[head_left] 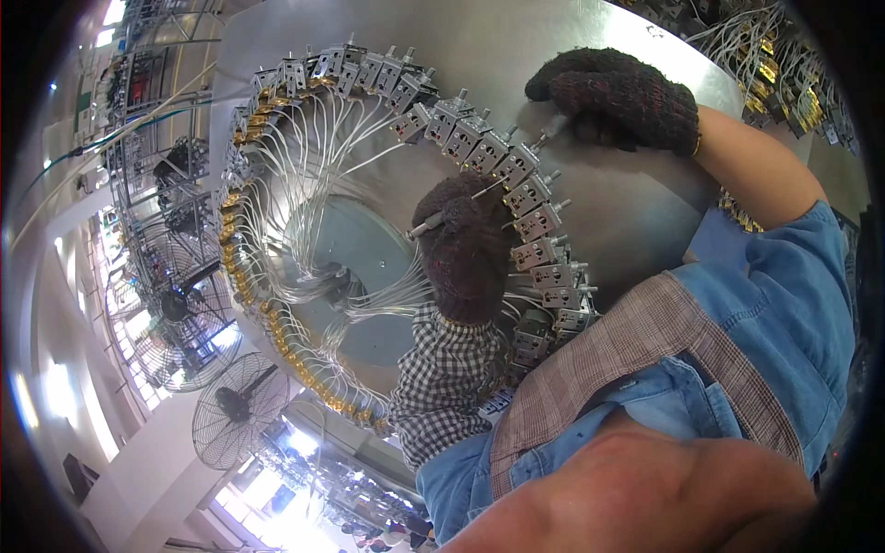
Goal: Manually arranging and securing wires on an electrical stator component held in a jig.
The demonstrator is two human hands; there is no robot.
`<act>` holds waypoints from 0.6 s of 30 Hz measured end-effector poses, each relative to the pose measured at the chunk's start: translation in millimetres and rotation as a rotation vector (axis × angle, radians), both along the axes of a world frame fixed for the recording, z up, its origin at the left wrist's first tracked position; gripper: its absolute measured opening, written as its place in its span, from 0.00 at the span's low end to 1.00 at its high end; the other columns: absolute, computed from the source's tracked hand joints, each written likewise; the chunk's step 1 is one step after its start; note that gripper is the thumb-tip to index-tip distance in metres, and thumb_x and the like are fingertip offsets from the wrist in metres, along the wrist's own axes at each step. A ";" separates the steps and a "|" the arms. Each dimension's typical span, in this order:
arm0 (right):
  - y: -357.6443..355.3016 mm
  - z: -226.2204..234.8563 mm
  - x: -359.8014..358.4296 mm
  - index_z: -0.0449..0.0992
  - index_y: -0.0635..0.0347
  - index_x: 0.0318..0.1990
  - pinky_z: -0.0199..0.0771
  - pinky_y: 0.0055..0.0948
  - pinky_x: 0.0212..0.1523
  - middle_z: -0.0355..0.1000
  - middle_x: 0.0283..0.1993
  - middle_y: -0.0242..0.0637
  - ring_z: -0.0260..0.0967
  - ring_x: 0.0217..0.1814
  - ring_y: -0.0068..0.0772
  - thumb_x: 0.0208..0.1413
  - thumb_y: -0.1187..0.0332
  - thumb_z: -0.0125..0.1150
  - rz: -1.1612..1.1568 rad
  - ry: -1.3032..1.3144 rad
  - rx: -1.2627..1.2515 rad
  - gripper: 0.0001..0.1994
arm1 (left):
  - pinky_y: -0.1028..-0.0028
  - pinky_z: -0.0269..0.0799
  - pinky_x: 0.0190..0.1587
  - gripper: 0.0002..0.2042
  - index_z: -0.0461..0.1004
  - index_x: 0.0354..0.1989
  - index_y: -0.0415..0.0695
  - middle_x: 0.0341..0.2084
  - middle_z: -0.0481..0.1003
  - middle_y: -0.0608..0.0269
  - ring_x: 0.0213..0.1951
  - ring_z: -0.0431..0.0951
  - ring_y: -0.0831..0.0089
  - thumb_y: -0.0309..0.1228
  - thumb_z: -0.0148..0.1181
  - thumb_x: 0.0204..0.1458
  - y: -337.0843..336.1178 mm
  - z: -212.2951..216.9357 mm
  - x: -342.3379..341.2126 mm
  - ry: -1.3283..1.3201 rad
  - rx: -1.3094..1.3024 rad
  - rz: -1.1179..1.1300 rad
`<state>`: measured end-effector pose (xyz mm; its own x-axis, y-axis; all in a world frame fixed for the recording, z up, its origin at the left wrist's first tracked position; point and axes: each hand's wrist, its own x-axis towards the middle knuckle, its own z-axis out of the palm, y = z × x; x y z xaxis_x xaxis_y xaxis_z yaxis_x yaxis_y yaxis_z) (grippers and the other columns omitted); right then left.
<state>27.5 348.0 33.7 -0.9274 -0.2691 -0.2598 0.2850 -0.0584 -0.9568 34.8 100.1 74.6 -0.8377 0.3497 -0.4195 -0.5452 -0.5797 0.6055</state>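
On the round metal table point(636, 212), a ring of grey switch blocks point(479, 147) trails white wires point(313, 175); left hand point(466, 244), gloved, closes around a thin tool point(433, 221); right hand point(618, 97) pinches a block's pin point(553, 129).

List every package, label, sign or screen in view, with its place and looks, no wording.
None can be made out. Only the ring of grey switch parts with white wires on a round metal table, two dark-gloved hands, left and right, and floor fans.
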 end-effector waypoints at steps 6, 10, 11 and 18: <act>-5.8 19.2 -3.0 0.69 0.59 0.48 0.66 0.16 0.22 0.70 0.32 0.34 0.65 0.27 0.17 0.50 0.67 0.51 -0.064 -0.182 -0.162 0.16 | 0.67 0.68 0.48 0.10 0.68 0.35 0.36 0.36 0.69 0.54 0.42 0.71 0.62 0.24 0.57 0.43 -1.6 1.6 1.0 -0.010 -0.073 0.039; -0.4 14.4 6.8 0.71 0.60 0.45 0.69 0.18 0.27 0.70 0.38 0.37 0.67 0.31 0.20 0.50 0.69 0.50 -0.107 -0.006 0.017 0.14 | 0.68 0.68 0.48 0.09 0.68 0.35 0.36 0.37 0.70 0.54 0.42 0.71 0.62 0.25 0.56 0.44 -4.3 1.4 5.3 0.033 -0.057 -0.002; 3.5 14.0 11.0 0.71 0.60 0.45 0.69 0.18 0.27 0.70 0.38 0.37 0.67 0.31 0.20 0.50 0.69 0.50 -0.107 -0.008 0.020 0.14 | 0.68 0.68 0.48 0.09 0.68 0.35 0.36 0.37 0.70 0.54 0.43 0.71 0.61 0.25 0.55 0.45 -3.3 0.5 6.7 0.124 -0.053 0.015; -4.4 24.7 39.4 0.71 0.60 0.44 0.71 0.22 0.34 0.66 0.47 0.37 0.68 0.35 0.23 0.50 0.72 0.51 -0.173 -0.028 0.045 0.13 | 0.66 0.69 0.49 0.08 0.67 0.36 0.35 0.37 0.70 0.53 0.44 0.71 0.60 0.26 0.51 0.48 -12.6 -5.8 16.6 0.177 -0.038 -0.001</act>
